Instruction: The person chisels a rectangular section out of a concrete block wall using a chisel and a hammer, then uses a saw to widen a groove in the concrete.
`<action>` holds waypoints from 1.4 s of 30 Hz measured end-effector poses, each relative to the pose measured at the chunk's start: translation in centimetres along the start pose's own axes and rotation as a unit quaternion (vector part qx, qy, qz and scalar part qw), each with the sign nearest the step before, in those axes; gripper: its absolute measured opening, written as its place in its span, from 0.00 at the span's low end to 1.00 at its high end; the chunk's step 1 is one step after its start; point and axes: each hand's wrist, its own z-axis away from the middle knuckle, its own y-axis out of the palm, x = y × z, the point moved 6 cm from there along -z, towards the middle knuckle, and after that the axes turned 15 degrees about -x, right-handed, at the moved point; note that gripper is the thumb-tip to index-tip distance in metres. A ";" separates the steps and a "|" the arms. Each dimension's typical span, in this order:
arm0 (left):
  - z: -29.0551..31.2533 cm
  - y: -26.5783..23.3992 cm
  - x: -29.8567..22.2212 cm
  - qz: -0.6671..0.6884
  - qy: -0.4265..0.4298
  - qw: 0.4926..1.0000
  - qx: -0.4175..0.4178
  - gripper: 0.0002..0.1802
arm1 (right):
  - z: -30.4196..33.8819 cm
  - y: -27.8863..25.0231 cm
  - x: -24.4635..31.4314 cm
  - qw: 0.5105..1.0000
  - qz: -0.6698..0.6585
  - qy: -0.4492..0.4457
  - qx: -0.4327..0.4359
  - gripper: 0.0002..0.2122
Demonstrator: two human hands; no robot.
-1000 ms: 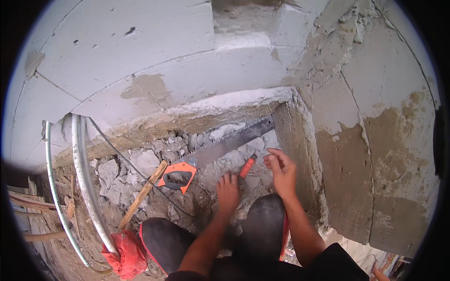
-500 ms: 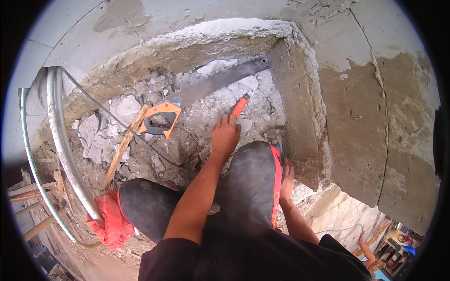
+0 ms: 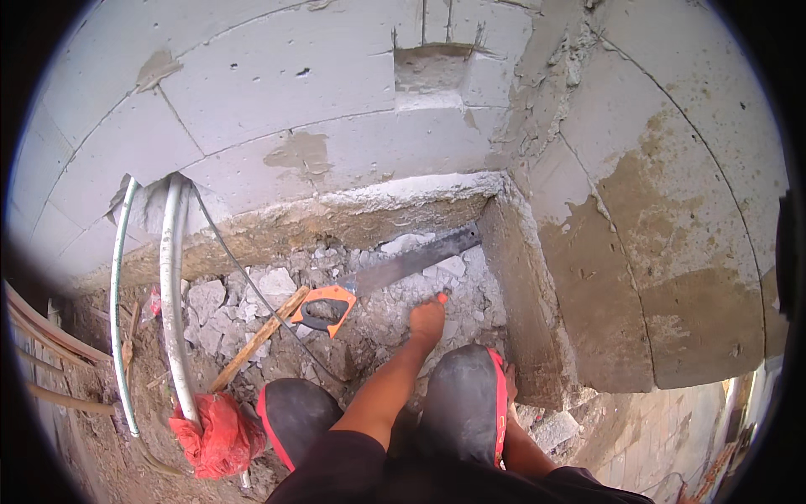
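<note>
My left hand (image 3: 428,322) is closed around a tool with an orange-red handle (image 3: 443,298). Only the handle's end shows past the fingers, so its kind cannot be told. Just beyond, a hand saw lies on the rubble, its orange and black grip (image 3: 326,311) toward the left and its grey blade (image 3: 411,262) pointing to the wall corner. My right hand (image 3: 510,385) is down beside my right knee, close to the low side wall (image 3: 525,307). The knee hides part of it, and whether it holds anything cannot be made out.
A wooden strip (image 3: 259,338) lies left of the saw among broken rubble (image 3: 214,323). Pale pipes (image 3: 172,294) and a dark cable (image 3: 243,273) come out of the block wall (image 3: 277,84). A red sack (image 3: 217,437) wraps the pipe's lower end.
My left hand has gone from fingers laid at the orange-red handle to closed around it. The view has tipped up, showing more wall. The saw has stayed in place.
</note>
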 end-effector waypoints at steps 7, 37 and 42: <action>2.9 -0.9 0.0 0.018 0.018 0.999 -0.032 0.10 | -0.4 0.4 0.7 0.997 0.050 -0.024 -0.046 0.18; -5.4 -32.9 -4.1 0.620 -0.024 0.747 -0.239 0.09 | -7.3 -27.5 19.5 0.798 -0.602 -0.030 -0.016 0.11; -7.9 -36.0 -3.7 0.506 0.054 0.814 -0.282 0.13 | -5.0 -34.5 25.1 0.655 -0.755 -0.043 0.006 0.12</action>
